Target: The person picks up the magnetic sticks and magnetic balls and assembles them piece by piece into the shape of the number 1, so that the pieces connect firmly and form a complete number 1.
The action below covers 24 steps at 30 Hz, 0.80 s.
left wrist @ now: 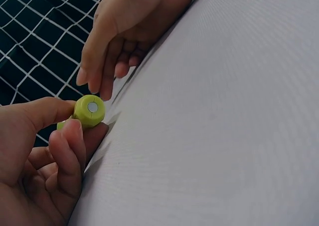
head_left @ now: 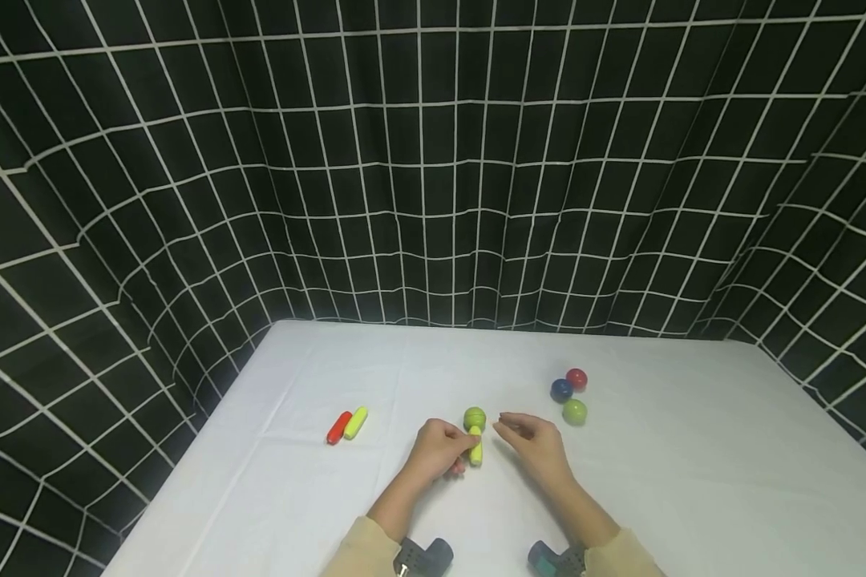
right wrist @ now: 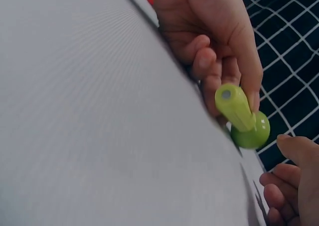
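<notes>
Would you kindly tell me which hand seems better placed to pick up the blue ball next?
Probably the right hand: it holds nothing and is nearer the blue ball, while the left hand pinches the yellow stick and lies farther off.

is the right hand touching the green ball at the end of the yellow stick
Apart: the head view shows white tablecloth between the right hand and the green ball.

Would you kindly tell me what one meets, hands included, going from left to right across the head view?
Red stick, loose yellow stick, left hand, held yellow stick, right hand, blue ball.
</notes>
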Tool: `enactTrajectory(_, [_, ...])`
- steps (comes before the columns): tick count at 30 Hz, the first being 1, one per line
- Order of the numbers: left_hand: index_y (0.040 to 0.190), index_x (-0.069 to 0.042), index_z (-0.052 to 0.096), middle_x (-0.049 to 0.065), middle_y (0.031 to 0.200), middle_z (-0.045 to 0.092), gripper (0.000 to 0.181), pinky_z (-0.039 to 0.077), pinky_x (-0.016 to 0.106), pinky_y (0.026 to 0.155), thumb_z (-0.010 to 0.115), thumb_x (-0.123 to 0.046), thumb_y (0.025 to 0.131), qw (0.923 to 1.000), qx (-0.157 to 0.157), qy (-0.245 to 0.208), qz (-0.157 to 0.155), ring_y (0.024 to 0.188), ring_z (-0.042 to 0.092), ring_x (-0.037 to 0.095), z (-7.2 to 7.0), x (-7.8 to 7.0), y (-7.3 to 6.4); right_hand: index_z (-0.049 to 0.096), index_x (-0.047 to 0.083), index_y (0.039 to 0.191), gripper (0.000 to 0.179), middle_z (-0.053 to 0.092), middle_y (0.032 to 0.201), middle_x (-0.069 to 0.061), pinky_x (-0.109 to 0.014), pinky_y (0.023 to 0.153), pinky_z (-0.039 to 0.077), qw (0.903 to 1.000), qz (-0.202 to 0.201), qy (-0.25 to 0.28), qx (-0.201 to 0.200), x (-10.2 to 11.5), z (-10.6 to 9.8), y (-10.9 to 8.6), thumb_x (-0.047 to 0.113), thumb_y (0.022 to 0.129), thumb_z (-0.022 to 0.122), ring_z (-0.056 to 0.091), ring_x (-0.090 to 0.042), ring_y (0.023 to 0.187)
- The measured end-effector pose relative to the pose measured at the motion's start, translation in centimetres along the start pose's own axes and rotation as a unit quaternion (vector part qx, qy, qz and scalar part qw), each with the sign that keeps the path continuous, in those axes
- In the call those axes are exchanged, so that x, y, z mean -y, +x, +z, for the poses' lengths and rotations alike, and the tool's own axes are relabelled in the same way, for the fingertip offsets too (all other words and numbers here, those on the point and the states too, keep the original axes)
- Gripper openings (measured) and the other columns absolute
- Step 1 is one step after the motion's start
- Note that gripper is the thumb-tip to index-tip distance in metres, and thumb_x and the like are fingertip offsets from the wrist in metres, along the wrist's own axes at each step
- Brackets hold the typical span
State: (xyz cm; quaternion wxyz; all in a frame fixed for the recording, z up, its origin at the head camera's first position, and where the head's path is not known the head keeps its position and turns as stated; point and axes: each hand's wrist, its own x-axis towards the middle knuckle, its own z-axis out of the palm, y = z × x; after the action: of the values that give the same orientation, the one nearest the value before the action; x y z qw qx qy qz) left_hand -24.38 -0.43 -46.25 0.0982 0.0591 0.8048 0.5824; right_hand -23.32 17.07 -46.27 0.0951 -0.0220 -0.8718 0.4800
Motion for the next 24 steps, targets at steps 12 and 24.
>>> enactTrajectory(12, [0.075, -0.001, 0.067, -0.004, 0.048, 0.051, 0.021, 0.035, 0.013, 0.036, 0.067, -0.021, 0.082, 0.9999, -0.008, -0.009, 0.005, 0.036, 0.044, 0.003, 0.1, 0.0, 0.0, 0.069, 0.008, 0.106, 0.033, 0.070, 0.107, -0.010, -0.017, 0.072, 0.049, 0.9991, 0.029, -0.029, 0.006, -1.5, -3.3, -1.6, 0.028, 0.080, 0.073, 0.062, -0.011, 0.083])
enactTrajectory(24, [0.074, 0.000, 0.067, -0.004, 0.048, 0.050, 0.021, 0.035, 0.014, 0.036, 0.067, -0.020, 0.081, 0.9998, -0.011, -0.014, 0.002, 0.035, 0.043, 0.002, 0.2, 0.1, -0.1, 0.068, 0.007, 0.108, 0.037, 0.070, 0.105, -0.011, -0.019, 0.074, 0.048, 0.9983, 0.031, -0.049, -0.008, -2.8, -5.9, -2.4, 0.032, 0.081, 0.072, 0.062, -0.012, 0.085])
